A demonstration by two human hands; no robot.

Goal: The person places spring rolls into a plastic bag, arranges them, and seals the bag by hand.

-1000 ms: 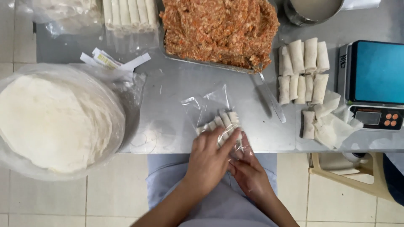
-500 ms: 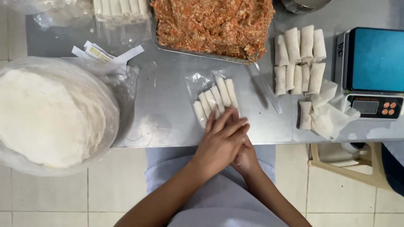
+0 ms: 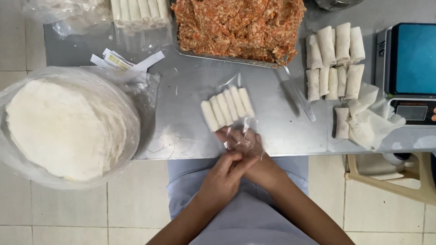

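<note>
A clear plastic bag (image 3: 243, 136) lies on the steel table (image 3: 190, 90) with several pale spring rolls (image 3: 227, 106) side by side in its far end. My right hand (image 3: 249, 152) is at the bag's open near end, its fingers under the crinkled plastic. My left hand (image 3: 222, 177) lies partly over the right hand at the table's near edge, fingers closed on the bag's end. Both hands are just short of the rolls and do not touch them.
A bagged stack of round wrappers (image 3: 63, 127) sits at the left. A tray of minced orange filling (image 3: 238, 27) stands at the back with a spoon (image 3: 297, 93). Loose rolled spring rolls (image 3: 334, 61) and a digital scale (image 3: 411, 68) are at the right. Bagged rolls (image 3: 138, 13) lie at the back left.
My hands have drawn back toward me from on top of the rolls to the bag's open end. The bagged rolls now lie uncovered in a neat row.
</note>
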